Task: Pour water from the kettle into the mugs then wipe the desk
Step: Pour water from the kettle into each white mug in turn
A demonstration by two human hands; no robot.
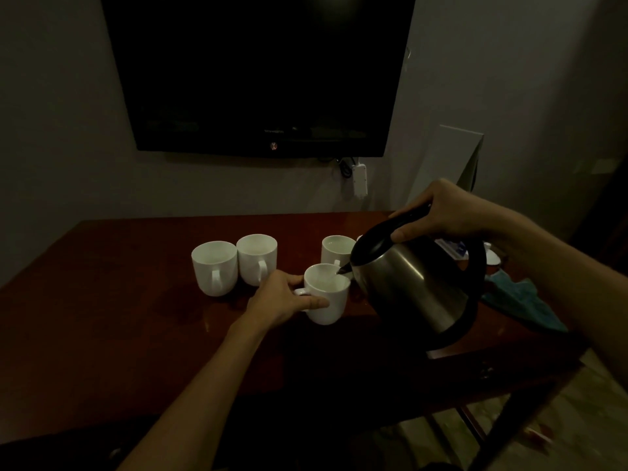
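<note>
My right hand point(445, 212) grips the black handle of a steel kettle point(411, 283), which is tilted left with its spout over a white mug point(331, 302). My left hand point(282, 297) holds that mug by its handle side, thumb along the wall. Two more white mugs stand side by side at the left, one point(214, 268) and another point(257, 258), their handles facing me. A further white mug point(334, 249) stands behind the kettle's spout. A teal cloth point(520, 300) lies crumpled on the dark wooden desk point(119, 300) at the right, partly behind my right forearm.
A black television point(258, 73) hangs on the wall above the desk, with a white adapter point(360, 180) dangling under it. Small white and blue items point(453, 249) lie behind the kettle. The desk's right edge drops to a pale floor point(560, 419).
</note>
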